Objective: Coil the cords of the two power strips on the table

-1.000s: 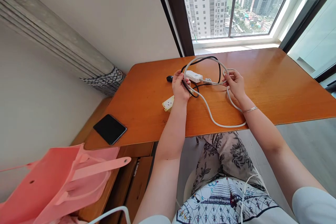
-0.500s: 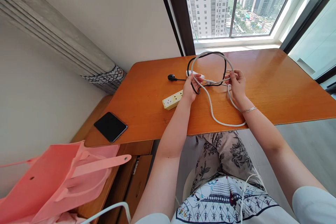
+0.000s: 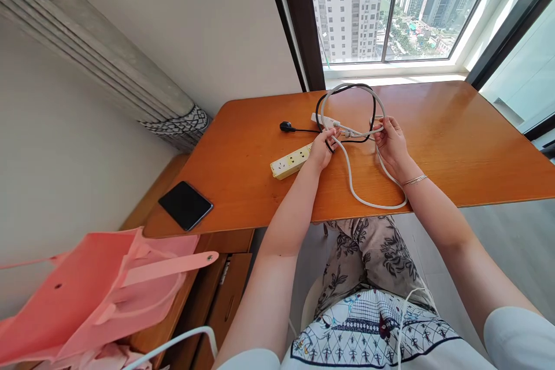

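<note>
Over the table, my left hand [image 3: 323,149] is closed round the left side of looped cables, a white cable [image 3: 350,176] and a black cable [image 3: 373,107]. My right hand [image 3: 392,141] pinches the right side of the white loop. A slack length of the white cable droops to the table's front edge. Left of my left hand lies the black plug [image 3: 287,126] on its cord. A yellow-and-white power strip [image 3: 291,162] rests partly behind that hand. Just beyond it is a white block-shaped piece [image 3: 325,121], possibly another power strip; the loops partly cover it.
The brown wooden table [image 3: 468,144] stands below a window. A black tablet [image 3: 185,206] lies at its left end. A pink bag [image 3: 104,295] sits open at the lower left, beside a wooden cabinet [image 3: 225,300]. A gathered curtain [image 3: 143,81] hangs at the left.
My left hand has shifted slightly right and down with its side of the loops, coming nearer my right hand. More of the yellow power strip shows. The view has turned a little.
</note>
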